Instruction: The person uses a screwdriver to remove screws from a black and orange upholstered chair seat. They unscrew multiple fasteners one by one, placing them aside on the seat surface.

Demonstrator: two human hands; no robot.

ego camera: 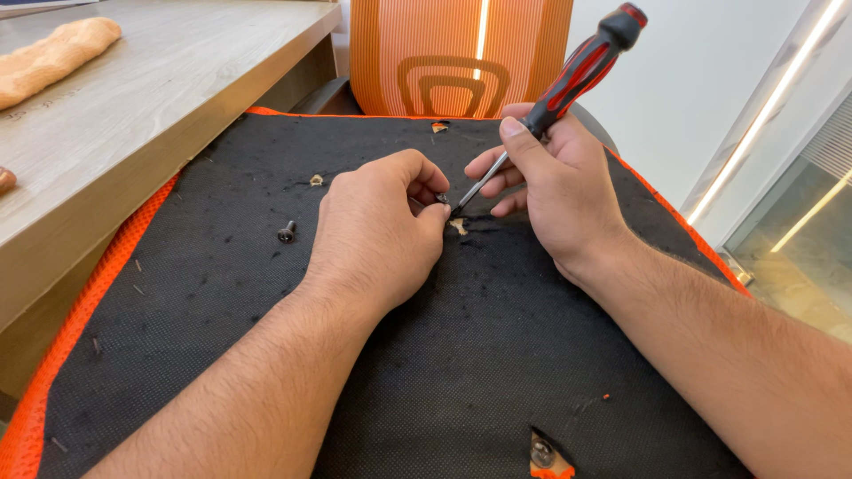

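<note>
My right hand (559, 191) grips a screwdriver (581, 71) with a red and black handle, its metal shaft slanting down and left to a tip near the middle of a black fabric panel (426, 372). My left hand (377, 235) rests on the panel, with thumb and fingertips pinched on a small dark screw (442, 199) right at the screwdriver tip. A tear in the fabric (458, 226) shows pale material just below the tip. A loose black screw (286, 233) lies on the panel to the left of my left hand.
The panel has an orange mesh border (80, 319). An orange chair back (461, 58) stands behind it. A wooden desk (133, 98) runs along the left with a tan cushion (53, 58) on it. Another hole with a fitting (543, 454) shows near the front edge.
</note>
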